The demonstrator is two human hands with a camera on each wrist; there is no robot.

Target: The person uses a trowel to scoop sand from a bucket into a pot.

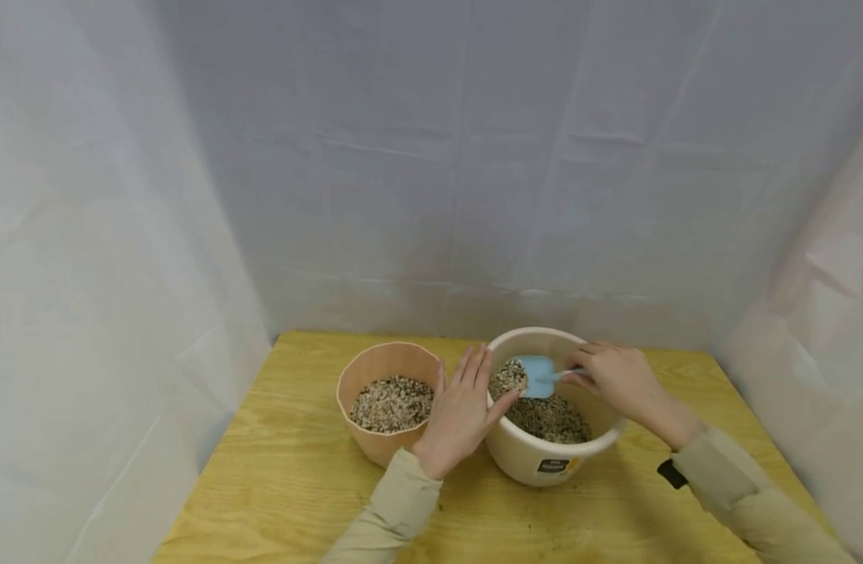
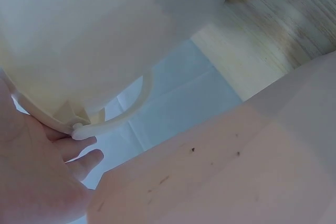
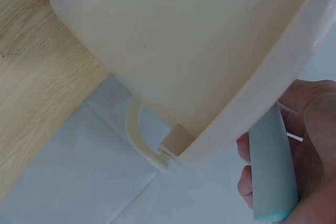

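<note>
Scoop (image 1: pixel 537 376) handle hidden inside right hand's (image 1: pixel 618 380) curled fingers; cream bucket's (image 1: pixel 544 458) label beneath the fingers too small to read.

Soft, even light fills the head view, with faint shadows and no glare; its edges bow slightly. Both wrist views are washed out and blurred, the cream bucket (image 3: pixel 173 51) too close for focus.
</note>
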